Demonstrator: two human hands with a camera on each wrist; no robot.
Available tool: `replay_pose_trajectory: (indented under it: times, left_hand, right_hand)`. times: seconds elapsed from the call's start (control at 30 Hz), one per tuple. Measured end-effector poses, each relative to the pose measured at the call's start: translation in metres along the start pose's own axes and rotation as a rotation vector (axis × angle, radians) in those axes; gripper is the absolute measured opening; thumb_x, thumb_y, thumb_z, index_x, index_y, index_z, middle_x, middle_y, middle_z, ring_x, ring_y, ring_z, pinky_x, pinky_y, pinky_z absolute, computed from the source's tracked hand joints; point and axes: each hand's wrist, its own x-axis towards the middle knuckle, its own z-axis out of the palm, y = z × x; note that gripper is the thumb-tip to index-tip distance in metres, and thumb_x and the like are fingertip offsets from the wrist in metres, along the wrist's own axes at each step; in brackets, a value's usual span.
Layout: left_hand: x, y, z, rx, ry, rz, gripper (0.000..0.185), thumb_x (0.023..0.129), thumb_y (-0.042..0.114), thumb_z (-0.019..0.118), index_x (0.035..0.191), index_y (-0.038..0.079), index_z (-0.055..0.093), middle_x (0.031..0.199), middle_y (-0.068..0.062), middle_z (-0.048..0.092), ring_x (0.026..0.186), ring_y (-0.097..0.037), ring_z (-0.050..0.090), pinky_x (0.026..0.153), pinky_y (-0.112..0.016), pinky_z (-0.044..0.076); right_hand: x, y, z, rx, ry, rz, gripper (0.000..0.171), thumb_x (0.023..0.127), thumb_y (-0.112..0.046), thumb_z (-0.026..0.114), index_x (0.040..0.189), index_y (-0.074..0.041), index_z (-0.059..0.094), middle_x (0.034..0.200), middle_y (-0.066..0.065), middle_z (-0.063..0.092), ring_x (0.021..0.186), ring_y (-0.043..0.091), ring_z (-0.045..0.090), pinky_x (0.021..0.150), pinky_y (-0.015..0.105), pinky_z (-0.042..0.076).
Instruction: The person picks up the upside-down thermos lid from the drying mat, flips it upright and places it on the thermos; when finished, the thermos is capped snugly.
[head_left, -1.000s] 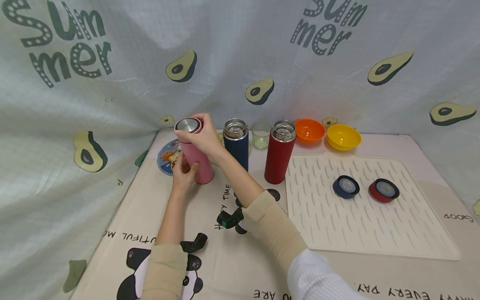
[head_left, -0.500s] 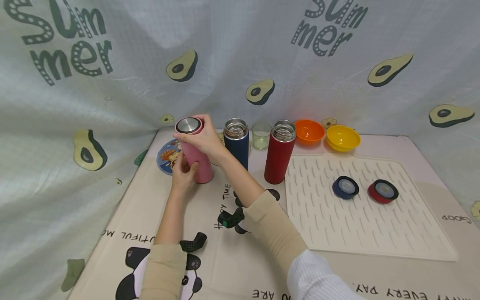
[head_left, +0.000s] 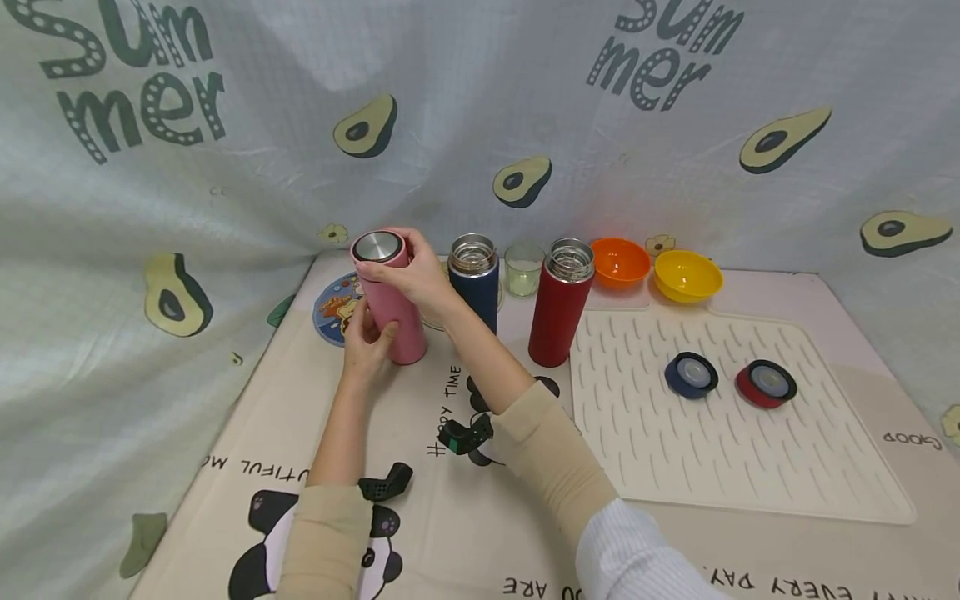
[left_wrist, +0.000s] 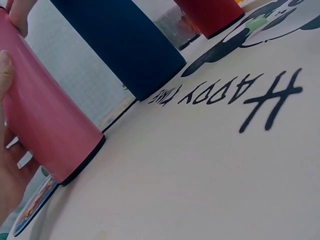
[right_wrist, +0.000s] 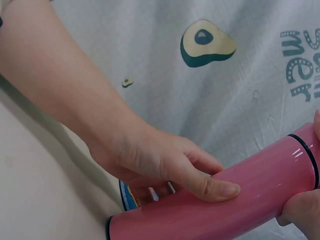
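Note:
A pink thermos (head_left: 397, 321) with a silver-topped lid (head_left: 377, 247) stands upright at the left of the table. My left hand (head_left: 364, 346) grips its lower body, thumb in front. At the top my right hand (head_left: 416, 275) holds the lid between thumb and fingers. The left wrist view shows the thermos base (left_wrist: 75, 145) at the table surface. In the right wrist view the left hand (right_wrist: 160, 162) wraps the pink body, while only parts of the right hand (right_wrist: 302, 212) show at the lid end. Beside it stand a lidless navy thermos (head_left: 474, 283) and a lidless red thermos (head_left: 558, 308).
A glass cup (head_left: 522, 271) sits behind the thermoses, with an orange bowl (head_left: 619, 263) and a yellow bowl (head_left: 687, 277) to its right. On the cream mat (head_left: 735, 458) lie a navy lid (head_left: 691, 375) and a red lid (head_left: 766, 384). A round printed coaster (head_left: 330, 312) lies by the pink thermos.
Both hands keep their hold on the pink thermos. The right hand and the lid have shifted very slightly; the other things have stayed in place.

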Motion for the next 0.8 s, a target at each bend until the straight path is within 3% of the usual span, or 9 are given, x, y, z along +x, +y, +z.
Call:
replay_pose_trajectory:
  times: [0.4, 0.57, 0.8]
  left_hand:
    - [-0.001, -0.003, 0.001, -0.024, 0.011, 0.037, 0.069, 0.083, 0.028, 0.065, 0.134, -0.008, 0.036, 0.101, -0.004, 0.062, 0.085, -0.005, 0.059, 0.076, -0.019, 0.047]
    - [-0.001, -0.003, 0.002, -0.023, 0.007, 0.020, 0.069, 0.083, 0.027, 0.066, 0.134, -0.007, 0.036, 0.098, 0.005, 0.061, 0.086, -0.004, 0.059, 0.077, -0.020, 0.047]
    - [0.000, 0.000, 0.000, 0.012, -0.001, -0.062, 0.057, 0.088, 0.006, 0.058, 0.138, -0.004, 0.032, 0.112, -0.024, 0.055, 0.091, -0.003, 0.057, 0.081, -0.018, 0.045]
  right_hand:
    - [-0.003, 0.002, 0.006, -0.121, 0.108, -0.018, 0.065, 0.070, -0.024, 0.081, 0.119, -0.012, 0.040, 0.110, 0.000, 0.049, 0.099, 0.010, 0.052, 0.081, 0.019, 0.047]
    - [-0.006, 0.003, 0.007, -0.154, 0.145, -0.018, 0.066, 0.069, -0.030, 0.081, 0.119, -0.015, 0.040, 0.110, -0.002, 0.049, 0.099, 0.008, 0.051, 0.080, 0.019, 0.046]
    - [-0.013, 0.003, 0.013, -0.196, 0.154, -0.066, 0.064, 0.078, -0.032, 0.073, 0.128, -0.013, 0.038, 0.119, 0.000, 0.047, 0.104, 0.010, 0.049, 0.084, 0.022, 0.046]
